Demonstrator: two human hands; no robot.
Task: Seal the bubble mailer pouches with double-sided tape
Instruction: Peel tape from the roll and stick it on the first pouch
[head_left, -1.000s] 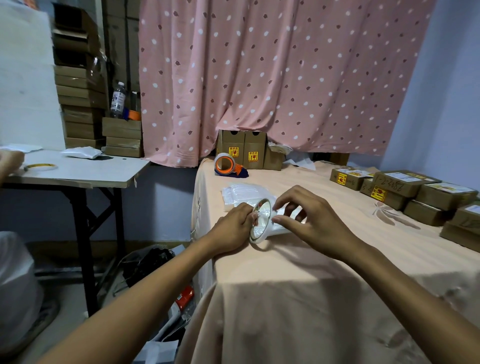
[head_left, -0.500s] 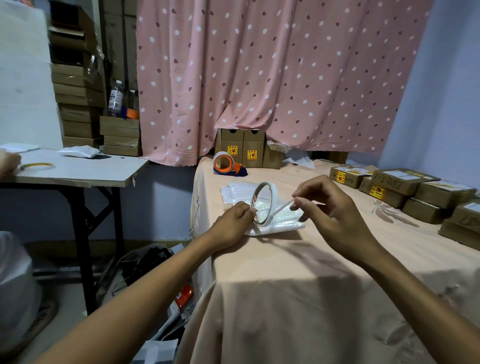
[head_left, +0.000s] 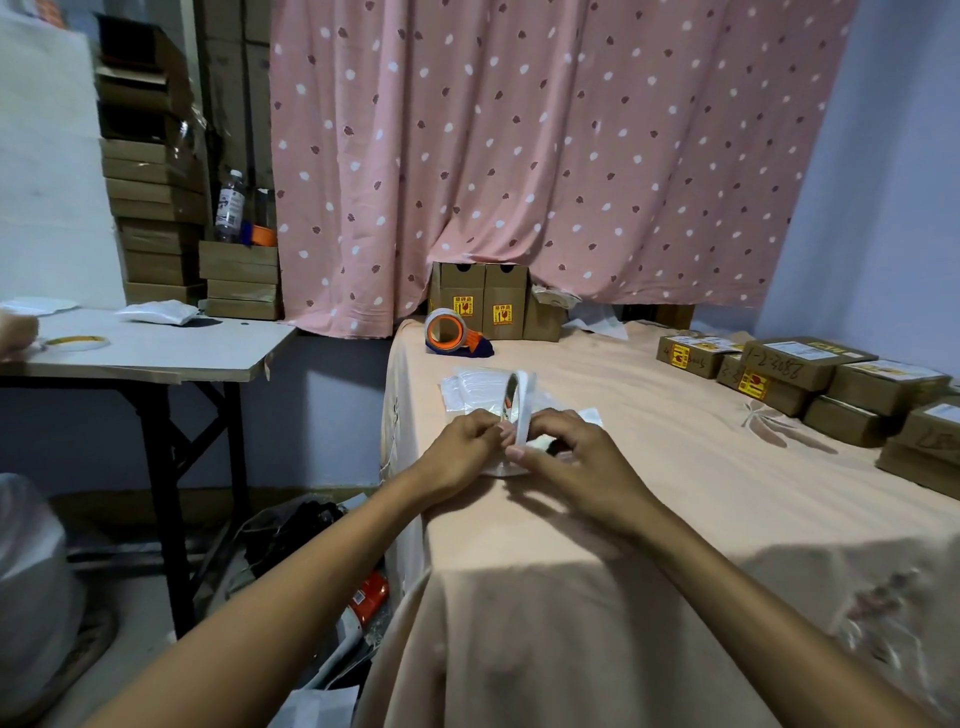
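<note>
With left hand (head_left: 461, 448) pinching the double-sided tape roll (head_left: 523, 397) and right hand (head_left: 577, 462) pinching its free end, lay tape straight along bubble mailer pouch (head_left: 493, 471) mouth.

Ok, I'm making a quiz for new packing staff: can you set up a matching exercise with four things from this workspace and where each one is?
Things:
1 double-sided tape roll
2 orange tape dispenser
3 water bottle
4 yellow-edged tape roll

Places:
a on stacked cartons
b on white side table
c held by left hand and right hand
d before upright boxes under curtain

Pairs: 1-c, 2-d, 3-a, 4-b
</note>
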